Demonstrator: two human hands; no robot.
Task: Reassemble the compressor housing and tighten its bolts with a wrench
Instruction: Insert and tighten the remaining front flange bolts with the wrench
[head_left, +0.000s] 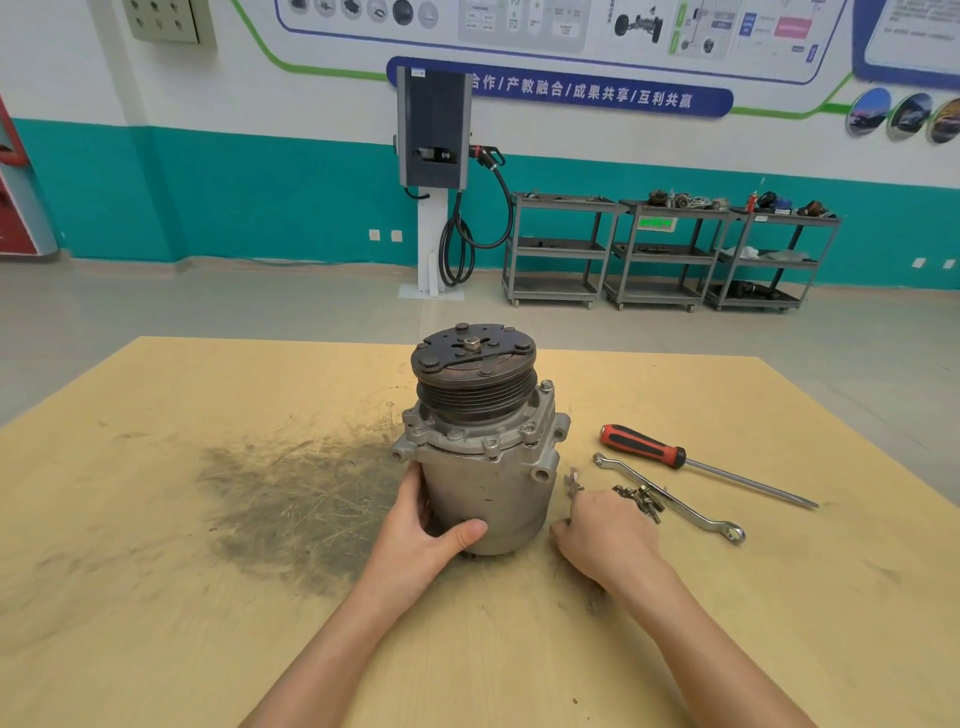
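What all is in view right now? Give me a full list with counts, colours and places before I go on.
compressor: one, grey body, dark pulley on top, upright at table centre
wrench: one, silver, flat on the table right of the compressor
screwdriver: one, red and black handle, beyond the wrench
loose bolts: small pile, count unclear, metal, beside the wrench
table: one, tan wood, dark smear at left
carts: three, grey, by the far wall
charging unit: one, dark, on a white post
left hand: grips the compressor's lower body
right hand: on the table by the bolts, holds a small metal piece
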